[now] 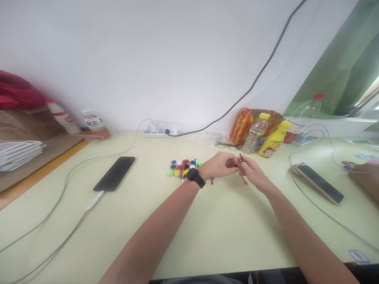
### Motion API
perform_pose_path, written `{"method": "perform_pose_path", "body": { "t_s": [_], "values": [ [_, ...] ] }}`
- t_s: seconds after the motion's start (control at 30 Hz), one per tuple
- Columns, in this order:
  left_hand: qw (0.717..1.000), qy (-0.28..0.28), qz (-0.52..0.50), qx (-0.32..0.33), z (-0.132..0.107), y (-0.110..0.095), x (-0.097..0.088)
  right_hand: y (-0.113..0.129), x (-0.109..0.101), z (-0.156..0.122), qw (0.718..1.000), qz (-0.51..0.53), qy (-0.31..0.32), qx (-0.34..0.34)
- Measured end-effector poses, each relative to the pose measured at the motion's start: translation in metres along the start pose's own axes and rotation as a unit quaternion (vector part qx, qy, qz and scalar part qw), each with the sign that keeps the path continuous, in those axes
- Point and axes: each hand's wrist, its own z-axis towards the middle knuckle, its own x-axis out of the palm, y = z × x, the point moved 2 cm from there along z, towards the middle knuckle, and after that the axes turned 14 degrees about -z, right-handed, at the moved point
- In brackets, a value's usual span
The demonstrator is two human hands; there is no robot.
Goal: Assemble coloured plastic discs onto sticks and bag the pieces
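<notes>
Just right of the frame's middle, the left hand (220,164) and right hand (253,173) meet above the bench (219,236), fingertips touching or nearly so. The right grip is pinched, thumb to fingers, on a small dark piece (241,157) whose end pokes up above the fingertips. The left grip is drawn in, its thumb and fingers close together; whether it has hold of anything I cannot tell. Below the fingertips a red stick (243,180) shows, its long axis slanting down towards the lower right; its upper end is hidden, so whether it joins the dark piece is unclear. Its visible length lies nearer the right hand. Near the frame's centre, coloured discs (177,173) lie left of both grips, partly behind the left hand and its watch (196,178).
</notes>
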Motion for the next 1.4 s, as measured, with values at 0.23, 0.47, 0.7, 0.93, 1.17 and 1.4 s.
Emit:
{"method": "perform_pose_path", "body": {
  "t_s": [0.23,0.47,0.7,0.93,1.17,1.4],
  "values": [
    [0.977,0.022,0.213,-0.004,-0.002,0.004,0.020,-0.027,-0.012,0.006,0.968,-0.244,-0.059,-0.023],
    [0.946,0.024,0.324,-0.005,-0.005,0.017,0.013,-0.056,-0.064,0.007,0.891,-0.427,-0.153,0.028],
    [0.942,-0.008,0.334,-0.037,-0.010,0.028,0.004,-0.095,-0.079,0.001,0.869,-0.467,-0.087,0.136],
    [0.963,-0.046,0.265,-0.029,-0.010,0.022,-0.006,-0.070,-0.073,0.002,0.932,-0.331,-0.124,0.084],
    [0.993,-0.111,0.021,-0.018,0.004,0.011,-0.007,-0.004,-0.025,0.000,0.988,0.135,-0.064,-0.036],
    [0.979,-0.176,-0.098,-0.032,0.012,0.018,0.005,0.000,0.015,0.002,0.966,0.225,-0.124,0.013]
  ]
}}
